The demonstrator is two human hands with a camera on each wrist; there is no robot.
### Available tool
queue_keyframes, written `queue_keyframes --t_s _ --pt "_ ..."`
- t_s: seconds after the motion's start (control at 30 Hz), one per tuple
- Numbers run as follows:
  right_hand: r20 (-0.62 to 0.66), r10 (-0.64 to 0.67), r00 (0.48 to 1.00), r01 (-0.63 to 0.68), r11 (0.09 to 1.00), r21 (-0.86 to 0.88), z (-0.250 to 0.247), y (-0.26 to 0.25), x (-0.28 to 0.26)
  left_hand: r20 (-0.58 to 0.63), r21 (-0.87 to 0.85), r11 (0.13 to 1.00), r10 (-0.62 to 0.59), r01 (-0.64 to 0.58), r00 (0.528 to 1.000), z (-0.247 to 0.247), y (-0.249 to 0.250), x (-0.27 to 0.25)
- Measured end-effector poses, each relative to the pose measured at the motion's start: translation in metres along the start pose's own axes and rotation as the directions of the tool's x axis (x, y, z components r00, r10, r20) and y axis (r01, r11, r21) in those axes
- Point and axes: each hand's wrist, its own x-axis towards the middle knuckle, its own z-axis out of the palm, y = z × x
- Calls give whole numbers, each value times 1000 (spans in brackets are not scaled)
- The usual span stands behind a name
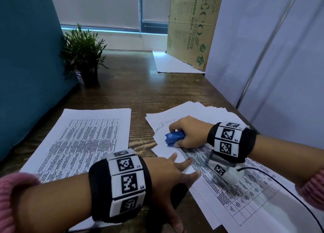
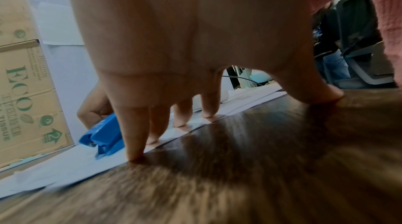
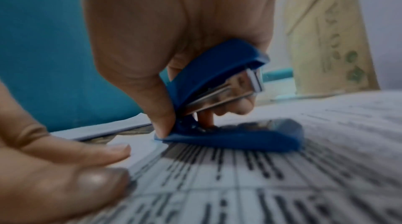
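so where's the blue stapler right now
In the head view the blue stapler is right of centre on the desk. The right hand grips it on top of the fanned printed sheets, just beyond the left hand.

Left hand [image 2: 185, 38] fingertips [image 2: 135, 155] press paper [image 2: 71, 164] (blue stapler [image 2: 104, 135] behind).

The right hand [image 1: 190, 132] covers the rear of the blue stapler [image 1: 174, 138]. Print on the fanned sheets [image 1: 249, 194] at the right edge of the counter [image 1: 140, 92] is unreadable: too small in the head view, blurred in the right-wrist view.
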Motion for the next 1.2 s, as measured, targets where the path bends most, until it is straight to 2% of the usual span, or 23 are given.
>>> queue_keyframes --t_s 0.27,0.63,0.77,0.97,1.1,1.2 --pt "42 204 978 -208 967 148 -1 -3 5 -5 -12 1000 -2 2 1000 -1 1 0" --pt "24 354 935 -347 902 258 2 -15 -1 -5 17 1000 -10 11 1000 -3 4 0" --pt "34 346 938 -342 902 264 1 -17 0 -10 18 1000 -25 25 1000 -1 4 -1" --pt "-15 238 971 -235 964 124 2 -18 1 -13 -6 999 -31 31 999 0 4 -2" --pt "34 139 990 -141 989 42 -4 -9 -1 -14 -13 999 -34 33 999 1 3 0" --pt "52 151 987 -151 988 5 -13 8 -7 -13 -13 999 -36 36 999 1 2 0"
